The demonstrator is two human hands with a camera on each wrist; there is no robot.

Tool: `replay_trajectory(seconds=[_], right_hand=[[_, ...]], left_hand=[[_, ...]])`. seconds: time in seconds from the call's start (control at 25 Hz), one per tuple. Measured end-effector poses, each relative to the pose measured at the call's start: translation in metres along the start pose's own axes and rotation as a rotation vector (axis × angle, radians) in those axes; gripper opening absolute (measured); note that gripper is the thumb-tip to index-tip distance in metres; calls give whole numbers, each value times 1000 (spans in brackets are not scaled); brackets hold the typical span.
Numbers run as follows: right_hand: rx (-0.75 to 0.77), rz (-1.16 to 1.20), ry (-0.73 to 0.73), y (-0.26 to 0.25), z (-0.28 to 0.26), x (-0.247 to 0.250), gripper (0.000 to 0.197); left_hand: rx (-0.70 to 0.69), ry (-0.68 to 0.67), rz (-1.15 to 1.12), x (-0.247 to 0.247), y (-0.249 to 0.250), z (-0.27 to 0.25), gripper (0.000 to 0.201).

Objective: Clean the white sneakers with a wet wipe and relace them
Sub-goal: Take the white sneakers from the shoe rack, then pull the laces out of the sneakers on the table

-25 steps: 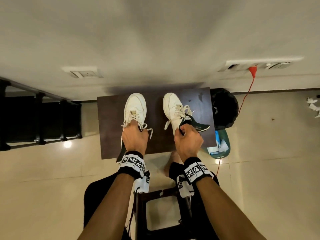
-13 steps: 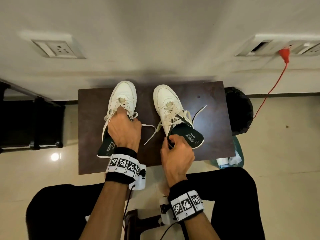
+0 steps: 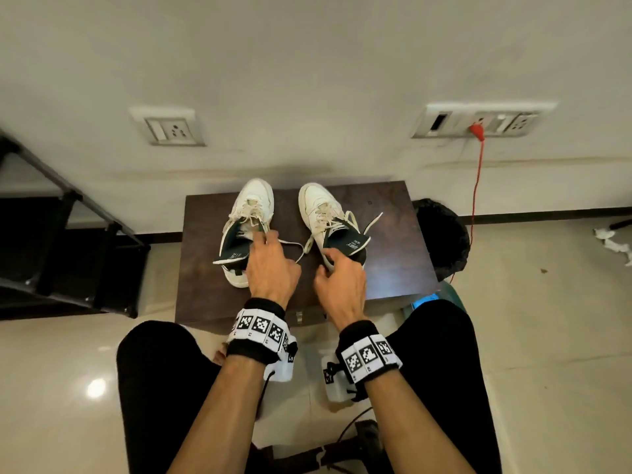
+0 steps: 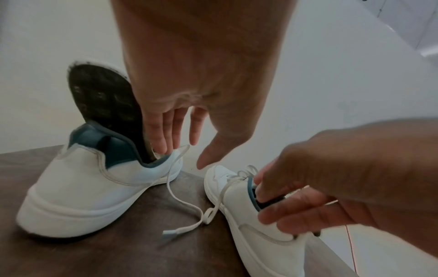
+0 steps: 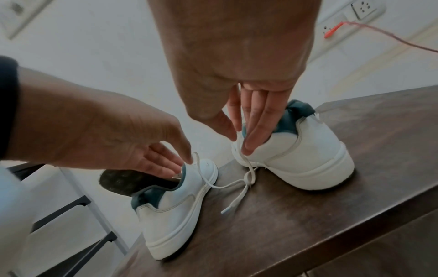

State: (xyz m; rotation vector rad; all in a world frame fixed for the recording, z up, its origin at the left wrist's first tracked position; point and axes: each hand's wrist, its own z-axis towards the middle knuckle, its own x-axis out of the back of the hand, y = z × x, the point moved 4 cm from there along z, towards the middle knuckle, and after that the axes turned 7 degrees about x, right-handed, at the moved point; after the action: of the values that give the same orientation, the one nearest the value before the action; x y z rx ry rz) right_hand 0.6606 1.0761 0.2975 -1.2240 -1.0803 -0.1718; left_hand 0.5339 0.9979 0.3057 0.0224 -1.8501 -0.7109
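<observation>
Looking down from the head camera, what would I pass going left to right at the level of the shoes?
black rack → left sneaker → right sneaker → black bin → crumpled white paper

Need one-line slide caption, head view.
Left hand and right hand reach into left sneaker and right sneaker on a dark table, insoles sticking out.

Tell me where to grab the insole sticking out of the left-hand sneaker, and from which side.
Probably pinch the insole at its free heel end, flat faces between thumb and fingers, coming from above the heel: that end stands clear above the sneaker; the rest is inside.
</observation>
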Motion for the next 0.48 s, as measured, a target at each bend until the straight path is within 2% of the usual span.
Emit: replay_trajectory(seconds=[0.12, 0.28, 0.48], right_hand=[[41, 20, 18, -4, -19, 13, 35], [83, 3, 39, -4, -46, 39, 23], [129, -15, 120, 7, -71, 85, 14]], left_hand=[[-43, -47, -14, 2, -2, -25, 48], [-178, -76, 52, 8, 2, -61, 26], [-272, -42, 66, 17, 16, -95, 22]])
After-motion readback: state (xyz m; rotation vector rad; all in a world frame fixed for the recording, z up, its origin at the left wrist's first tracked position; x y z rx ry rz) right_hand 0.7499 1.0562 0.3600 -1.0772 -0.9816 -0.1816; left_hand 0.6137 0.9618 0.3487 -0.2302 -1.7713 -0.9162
